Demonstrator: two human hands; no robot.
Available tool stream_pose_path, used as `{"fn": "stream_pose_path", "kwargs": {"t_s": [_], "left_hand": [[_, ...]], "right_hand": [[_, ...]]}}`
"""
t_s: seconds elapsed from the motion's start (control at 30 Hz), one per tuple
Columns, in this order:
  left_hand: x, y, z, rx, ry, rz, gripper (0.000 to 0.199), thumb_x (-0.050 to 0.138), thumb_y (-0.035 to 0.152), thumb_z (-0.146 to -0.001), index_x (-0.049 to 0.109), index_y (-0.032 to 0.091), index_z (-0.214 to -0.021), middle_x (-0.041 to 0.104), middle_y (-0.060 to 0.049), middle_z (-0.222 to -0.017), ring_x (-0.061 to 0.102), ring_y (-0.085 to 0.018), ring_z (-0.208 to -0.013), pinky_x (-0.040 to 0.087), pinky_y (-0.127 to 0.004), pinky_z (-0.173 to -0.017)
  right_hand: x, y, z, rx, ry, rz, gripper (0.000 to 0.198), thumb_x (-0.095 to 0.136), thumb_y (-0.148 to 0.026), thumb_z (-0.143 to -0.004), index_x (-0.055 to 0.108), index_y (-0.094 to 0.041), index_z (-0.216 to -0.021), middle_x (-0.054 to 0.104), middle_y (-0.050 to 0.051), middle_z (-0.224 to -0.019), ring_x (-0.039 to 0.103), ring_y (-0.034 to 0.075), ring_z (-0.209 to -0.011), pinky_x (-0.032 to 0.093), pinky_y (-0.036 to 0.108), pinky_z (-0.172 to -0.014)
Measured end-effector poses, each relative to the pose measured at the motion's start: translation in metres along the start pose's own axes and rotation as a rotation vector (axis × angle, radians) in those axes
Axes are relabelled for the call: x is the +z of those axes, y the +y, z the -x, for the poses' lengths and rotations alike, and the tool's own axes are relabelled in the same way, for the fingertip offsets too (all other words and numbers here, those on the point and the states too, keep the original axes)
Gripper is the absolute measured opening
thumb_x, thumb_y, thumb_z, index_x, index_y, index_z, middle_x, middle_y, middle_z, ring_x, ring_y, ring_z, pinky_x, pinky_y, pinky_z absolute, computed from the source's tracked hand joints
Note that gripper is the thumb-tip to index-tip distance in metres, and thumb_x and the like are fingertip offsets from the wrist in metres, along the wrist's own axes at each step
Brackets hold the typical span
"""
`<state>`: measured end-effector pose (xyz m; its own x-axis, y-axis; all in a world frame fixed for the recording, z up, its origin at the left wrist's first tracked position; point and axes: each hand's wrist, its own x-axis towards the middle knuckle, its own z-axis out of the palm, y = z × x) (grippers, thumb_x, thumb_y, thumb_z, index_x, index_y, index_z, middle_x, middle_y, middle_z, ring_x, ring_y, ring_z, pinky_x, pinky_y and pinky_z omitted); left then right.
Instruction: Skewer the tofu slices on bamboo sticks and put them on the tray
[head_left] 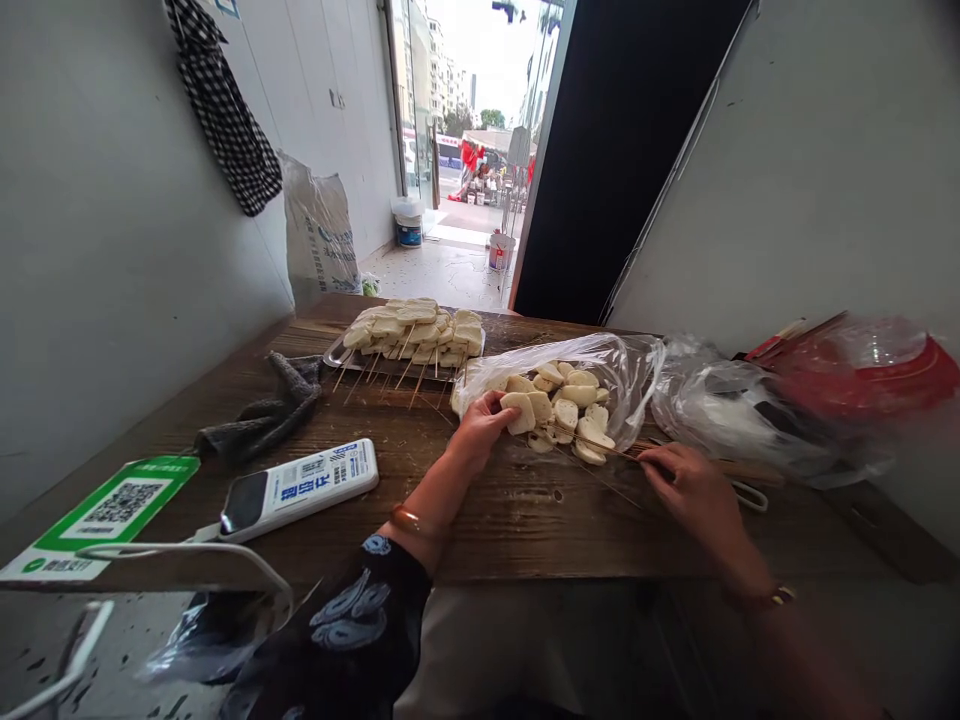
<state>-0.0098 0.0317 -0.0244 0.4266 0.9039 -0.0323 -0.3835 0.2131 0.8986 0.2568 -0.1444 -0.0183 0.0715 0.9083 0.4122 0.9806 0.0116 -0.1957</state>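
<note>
Between the thumb and fingers of my left hand (480,432) are pale steamed bun slices (518,413), held over a clear plastic bag (632,385). More loose slices (579,391) lie in and at the mouth of that bag. My right hand (691,488) is closed on a thin wooden skewer (627,456) that points left towards the slices. Whether its tip touches the held slices, I cannot tell. Behind my left hand, a metal tray (331,358) carries a pile of skewered slices (420,325) with their sticks pointing towards me.
On the left of the wooden table (465,540) lie a dark cloth (274,412), a white power bank (319,487) with a cable, and a green QR card (112,510). Plastic bags (739,400) and a red basin (885,375) crowd the right side, beside a wall.
</note>
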Motion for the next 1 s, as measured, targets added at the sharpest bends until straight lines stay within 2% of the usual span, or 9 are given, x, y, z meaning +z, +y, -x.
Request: {"fn": "stream_pose_path", "kwargs": {"t_s": [0.3,0.4,0.47,0.53,0.6,0.67,0.8,0.9,1.0], "left_hand": [[0.0,-0.002,-0.001,-0.017,0.004,0.04,0.05,0.087,0.03,-0.05,0.063,0.012,-0.091,0.067,-0.001,-0.077,0.06,-0.013,-0.069,0.048,-0.024,-0.064],[-0.001,-0.002,-0.001,-0.025,-0.023,0.068,0.05,0.087,0.029,-0.051,0.063,0.012,-0.092,0.067,-0.001,-0.078,0.061,-0.013,-0.069,0.05,-0.025,-0.064],[-0.001,-0.001,0.0,-0.031,-0.027,0.09,0.049,0.088,0.029,-0.052,0.06,0.013,-0.089,0.066,-0.001,-0.078,0.061,-0.014,-0.068,0.051,-0.026,-0.063],[-0.001,-0.001,0.0,-0.032,-0.007,0.116,0.049,0.088,0.03,-0.051,0.056,0.014,-0.085,0.066,-0.001,-0.076,0.062,-0.015,-0.067,0.053,-0.028,-0.06],[-0.001,0.001,0.001,-0.031,0.013,0.137,0.051,0.089,0.031,-0.05,0.053,0.015,-0.083,0.066,-0.001,-0.076,0.063,-0.016,-0.068,0.054,-0.03,-0.059],[0.0,0.003,0.002,-0.024,0.024,0.149,0.051,0.089,0.031,-0.05,0.053,0.015,-0.083,0.067,-0.001,-0.077,0.064,-0.017,-0.068,0.054,-0.029,-0.058],[0.002,0.008,0.004,0.01,0.042,0.139,0.052,0.088,0.029,-0.051,0.06,0.014,-0.092,0.069,-0.003,-0.081,0.062,-0.014,-0.067,0.049,-0.022,-0.055],[0.003,0.011,0.006,0.031,0.031,0.141,0.055,0.086,0.028,-0.055,0.064,0.014,-0.103,0.07,-0.004,-0.089,0.062,-0.014,-0.071,0.045,-0.02,-0.051],[0.002,0.011,0.006,0.022,0.033,0.174,0.051,0.087,0.029,-0.054,0.064,0.012,-0.097,0.069,-0.005,-0.09,0.063,-0.016,-0.074,0.05,-0.024,-0.055]], "right_hand": [[-0.01,-0.003,-0.001,0.107,0.102,-0.131,0.023,0.051,-0.036,-0.089,0.067,-0.02,-0.089,0.069,0.008,-0.091,0.062,0.025,-0.087,0.046,0.039,-0.08],[-0.015,-0.016,-0.002,0.248,0.149,-0.333,0.022,0.056,-0.04,-0.086,0.066,-0.021,-0.089,0.068,0.005,-0.083,0.062,0.022,-0.076,0.048,0.035,-0.071],[-0.017,-0.027,-0.001,0.369,0.193,-0.543,0.022,0.061,-0.041,-0.083,0.064,-0.021,-0.091,0.068,0.004,-0.08,0.062,0.019,-0.071,0.049,0.033,-0.067],[-0.017,-0.039,0.0,0.413,0.227,-0.783,0.022,0.065,-0.04,-0.08,0.062,-0.022,-0.093,0.068,0.003,-0.082,0.062,0.018,-0.073,0.05,0.031,-0.067],[-0.013,-0.053,-0.001,0.386,0.166,-1.001,0.025,0.067,-0.035,-0.079,0.06,-0.023,-0.099,0.066,0.002,-0.08,0.061,0.017,-0.072,0.049,0.029,-0.065],[-0.007,-0.069,-0.005,0.359,0.026,-1.151,0.031,0.065,-0.033,-0.08,0.058,-0.022,-0.109,0.06,-0.001,-0.07,0.055,0.014,-0.063,0.044,0.024,-0.055],[0.004,-0.1,-0.027,0.322,-0.144,-1.237,0.031,0.054,-0.034,-0.087,0.057,-0.017,-0.112,0.046,-0.006,-0.056,0.038,0.01,-0.05,0.03,0.023,-0.046],[0.01,-0.118,-0.046,0.259,-0.118,-1.264,0.027,0.054,-0.03,-0.086,0.055,-0.019,-0.11,0.055,-0.003,-0.066,0.043,0.011,-0.054,0.035,0.023,-0.05],[0.016,-0.126,-0.061,0.255,-0.007,-1.294,0.033,0.053,-0.025,-0.084,0.051,-0.022,-0.117,0.059,-0.001,-0.08,0.042,0.01,-0.054,0.036,0.023,-0.05]]}}
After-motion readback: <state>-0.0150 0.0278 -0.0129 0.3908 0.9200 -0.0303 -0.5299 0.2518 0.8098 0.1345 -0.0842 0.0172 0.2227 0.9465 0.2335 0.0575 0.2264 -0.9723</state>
